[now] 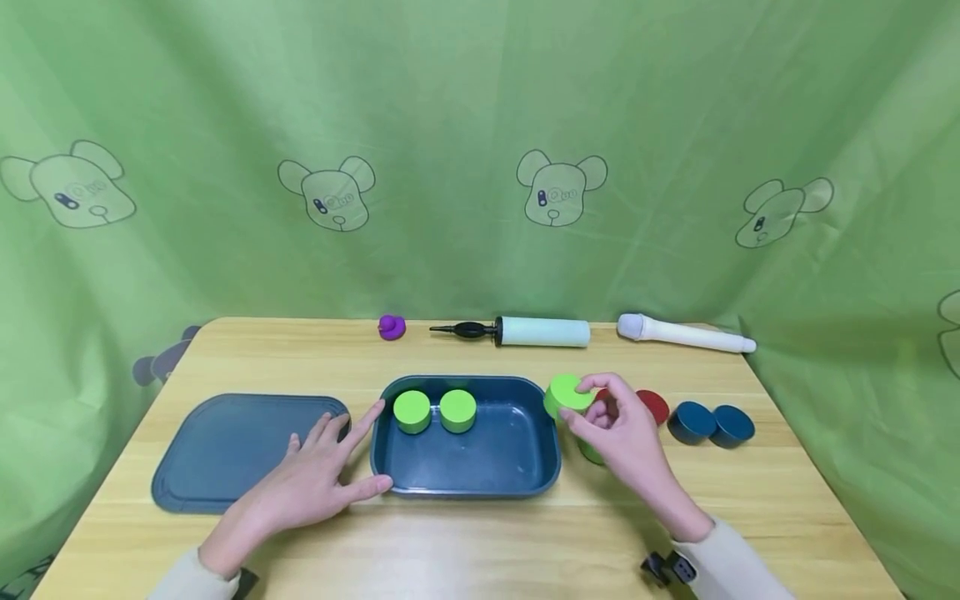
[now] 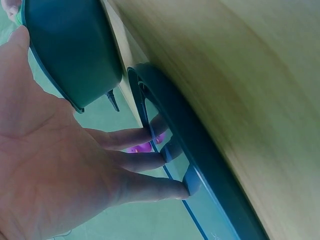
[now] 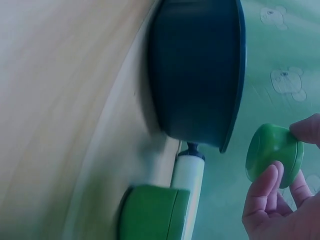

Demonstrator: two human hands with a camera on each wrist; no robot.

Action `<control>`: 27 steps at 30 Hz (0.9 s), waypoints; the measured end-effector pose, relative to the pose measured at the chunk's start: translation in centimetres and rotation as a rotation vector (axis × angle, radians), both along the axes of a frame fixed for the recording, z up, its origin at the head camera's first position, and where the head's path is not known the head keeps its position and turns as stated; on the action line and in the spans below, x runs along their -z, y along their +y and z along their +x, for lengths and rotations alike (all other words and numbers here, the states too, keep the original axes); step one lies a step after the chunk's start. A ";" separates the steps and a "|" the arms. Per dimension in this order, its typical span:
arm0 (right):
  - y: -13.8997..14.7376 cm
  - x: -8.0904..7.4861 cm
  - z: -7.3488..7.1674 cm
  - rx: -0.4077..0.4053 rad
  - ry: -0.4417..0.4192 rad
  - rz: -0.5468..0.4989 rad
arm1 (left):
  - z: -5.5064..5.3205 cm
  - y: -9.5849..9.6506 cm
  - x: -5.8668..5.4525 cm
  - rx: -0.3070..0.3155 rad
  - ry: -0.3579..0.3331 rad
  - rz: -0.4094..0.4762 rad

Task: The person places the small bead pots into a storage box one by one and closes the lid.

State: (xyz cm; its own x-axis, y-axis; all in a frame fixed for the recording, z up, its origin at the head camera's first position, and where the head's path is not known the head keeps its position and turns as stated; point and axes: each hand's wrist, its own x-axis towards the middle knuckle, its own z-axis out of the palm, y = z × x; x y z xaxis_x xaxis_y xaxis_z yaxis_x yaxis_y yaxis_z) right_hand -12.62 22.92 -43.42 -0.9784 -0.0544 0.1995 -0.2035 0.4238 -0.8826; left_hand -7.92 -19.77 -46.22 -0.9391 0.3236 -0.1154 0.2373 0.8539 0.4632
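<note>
My right hand (image 1: 618, 425) pinches a round green container (image 1: 564, 395) between thumb and fingers, beside the right rim of a dark blue box (image 1: 480, 462). In the right wrist view the green container (image 3: 274, 155) is held up off the table, tilted. Two more green containers, one at the left (image 1: 412, 412) and one beside it (image 1: 457, 411), stand inside the box along its far side. My left hand (image 1: 318, 475) is spread, thumb and index finger at the box's left rim. Its other fingertips rest on the dark blue lid (image 1: 232, 450), as the left wrist view shows.
Partly behind my right hand are another green container (image 1: 591, 452) and red ones (image 1: 654, 406). Two blue containers (image 1: 692, 422) stand further right. Along the back edge lie a purple toy duck (image 1: 391, 327), a hand pump (image 1: 543, 332) and a white microphone (image 1: 686, 333).
</note>
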 end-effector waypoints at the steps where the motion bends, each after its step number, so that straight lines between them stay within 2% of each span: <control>1: -0.3 0.0 -0.1 -0.010 -0.001 0.004 | 0.0 0.0 0.0 -0.001 0.000 0.000; 9: -2.9 0.2 -0.8 -0.065 0.012 0.071 | 0.1 0.1 -0.1 -0.005 0.005 -0.002; 13: -4.3 0.1 -1.3 -0.074 0.010 0.143 | 0.1 0.1 -0.2 -0.007 0.009 -0.003; 21: -6.7 0.3 -2.1 -0.080 -0.045 0.293 | 0.1 0.1 -0.1 -0.008 0.009 -0.010; 27: -7.9 0.5 -2.5 -0.124 -0.010 0.436 | 0.0 0.1 0.1 -0.011 -0.002 0.002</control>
State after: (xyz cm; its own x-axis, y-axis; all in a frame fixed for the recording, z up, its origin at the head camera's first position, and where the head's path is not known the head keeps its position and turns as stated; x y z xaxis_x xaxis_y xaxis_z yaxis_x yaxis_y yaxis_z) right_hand -15.08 15.04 -43.88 -0.9609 -0.2482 0.1224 -0.2685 0.7294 -0.6292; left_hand -7.91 -19.72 -46.30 -0.9424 0.3132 -0.1171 0.2266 0.8558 0.4651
